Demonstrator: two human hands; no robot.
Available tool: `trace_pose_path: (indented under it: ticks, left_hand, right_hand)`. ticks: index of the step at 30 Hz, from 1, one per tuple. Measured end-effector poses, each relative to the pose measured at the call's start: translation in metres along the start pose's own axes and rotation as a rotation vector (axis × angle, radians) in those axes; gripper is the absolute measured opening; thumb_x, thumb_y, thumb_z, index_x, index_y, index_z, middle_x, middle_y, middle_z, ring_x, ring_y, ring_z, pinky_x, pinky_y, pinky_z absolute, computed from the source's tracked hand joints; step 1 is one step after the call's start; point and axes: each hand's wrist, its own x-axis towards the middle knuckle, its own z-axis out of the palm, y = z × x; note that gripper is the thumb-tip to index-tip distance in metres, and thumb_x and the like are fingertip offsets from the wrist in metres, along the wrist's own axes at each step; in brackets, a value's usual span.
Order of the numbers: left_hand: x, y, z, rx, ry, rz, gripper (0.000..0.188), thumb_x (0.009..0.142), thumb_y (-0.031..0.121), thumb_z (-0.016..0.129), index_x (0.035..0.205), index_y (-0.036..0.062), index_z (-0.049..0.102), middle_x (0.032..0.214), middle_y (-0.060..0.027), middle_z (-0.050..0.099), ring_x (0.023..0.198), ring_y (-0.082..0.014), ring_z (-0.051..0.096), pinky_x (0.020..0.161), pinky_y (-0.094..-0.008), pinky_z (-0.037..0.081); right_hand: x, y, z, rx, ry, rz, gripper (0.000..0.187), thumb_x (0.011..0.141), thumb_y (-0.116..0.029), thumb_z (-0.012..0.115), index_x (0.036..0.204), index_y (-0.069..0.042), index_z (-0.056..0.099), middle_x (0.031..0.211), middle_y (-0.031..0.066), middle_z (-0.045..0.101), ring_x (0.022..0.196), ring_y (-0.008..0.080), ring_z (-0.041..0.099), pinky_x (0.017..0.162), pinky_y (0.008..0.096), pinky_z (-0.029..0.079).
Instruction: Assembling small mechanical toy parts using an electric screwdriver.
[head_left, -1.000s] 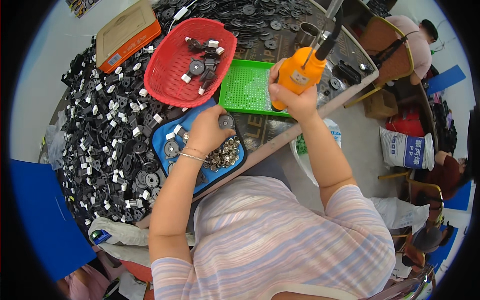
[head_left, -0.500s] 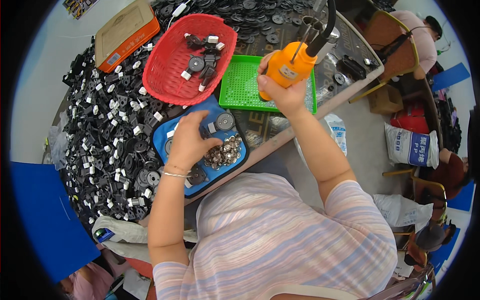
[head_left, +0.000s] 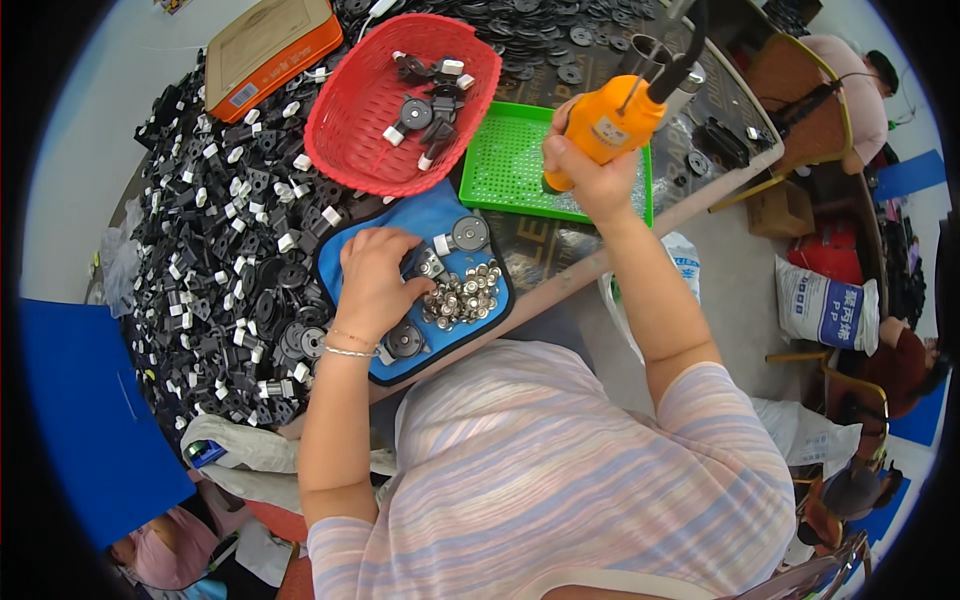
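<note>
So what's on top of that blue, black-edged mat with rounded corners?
A pile of small, round, silvery metal pieces and dark, wheel-shaped parts. The person's bare left hand hides some of the blue mat; whatever lies under the palm can't be seen.

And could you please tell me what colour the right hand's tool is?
The right hand holds a mostly orange tool; see the head view.

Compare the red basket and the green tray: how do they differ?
- Shape: the red basket is rounded; the green tray is rectangular.
- Depth: the basket has high, woven-look walls; the tray is shallow with a perforated base.
- Cover: the right hand and orange power tool hide some of the tray, none of the basket.
Shared: both are open-topped.
</note>
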Motion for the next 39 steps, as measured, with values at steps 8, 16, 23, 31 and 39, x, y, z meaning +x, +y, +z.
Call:
trace_pose_path:
  ticks: [8, 16, 23, 31, 39]
  left_hand:
    - [0.002, -0.007, 0.006, 0.011, -0.015, 0.020, 0.047, 0.054, 0.022, 0.081, 0.097, 0.0091, 0.066, 0.102, -0.0033, 0.062, 0.108, -0.0247, 0.048, 0.097, -0.0409, 0.027]
    - [-0.006, -0.022, -0.018, -0.100, 0.128, 0.051, 0.052, 0.051, 0.015, 0.081, 0.098, 0.0048, 0.062, 0.101, -0.0105, 0.061, 0.099, -0.0306, 0.053, 0.086, -0.0394, 0.042]
    - [0.005, 0.005, -0.007, -0.184, 0.049, 0.095, 0.044, 0.056, 0.017, 0.079, 0.095, 0.0047, 0.062, 0.091, -0.0098, 0.061, 0.092, -0.0295, 0.054, 0.082, -0.0402, 0.041]
    - [0.040, 0.044, 0.036, 0.062, 0.054, 0.086, 0.035, 0.061, 0.023, 0.076, 0.086, 0.0047, 0.060, 0.084, -0.0107, 0.061, 0.088, -0.0276, 0.055, 0.081, -0.0393, 0.039]
    - [0.067, 0.049, -0.043, 0.132, 0.571, 0.269, 0.050, 0.059, 0.018, 0.077, 0.104, 0.0069, 0.057, 0.097, -0.0101, 0.060, 0.092, -0.0287, 0.055, 0.079, -0.0401, 0.041]
  right_hand:
    - [0.000, -0.033, 0.028, 0.196, -0.097, -0.128, 0.021, 0.075, 0.002, 0.057, 0.094, 0.002, 0.047, 0.090, 0.0132, 0.047, 0.058, 0.0174, 0.053, 0.054, 0.0270, 0.045]
    - [-0.008, -0.029, 0.043, 0.265, -0.133, -0.053, 0.025, 0.075, -0.003, 0.061, 0.095, 0.001, 0.047, 0.089, 0.0127, 0.047, 0.060, 0.0178, 0.054, 0.055, 0.0285, 0.045]
    - [-0.013, -0.040, 0.035, 0.531, -0.088, -0.061, 0.026, 0.074, 0.005, 0.059, 0.096, 0.002, 0.047, 0.085, 0.0120, 0.050, 0.060, 0.0170, 0.055, 0.055, 0.0267, 0.044]
    - [-0.027, -0.050, 0.007, 0.355, -0.089, -0.105, 0.027, 0.077, -0.010, 0.060, 0.097, -0.001, 0.045, 0.089, 0.0118, 0.045, 0.060, 0.0178, 0.051, 0.056, 0.0284, 0.044]
    - [-0.028, -0.053, 0.004, 0.360, -0.035, -0.093, 0.026, 0.077, -0.009, 0.059, 0.097, -0.001, 0.045, 0.090, 0.0120, 0.045, 0.060, 0.0176, 0.051, 0.057, 0.0287, 0.044]
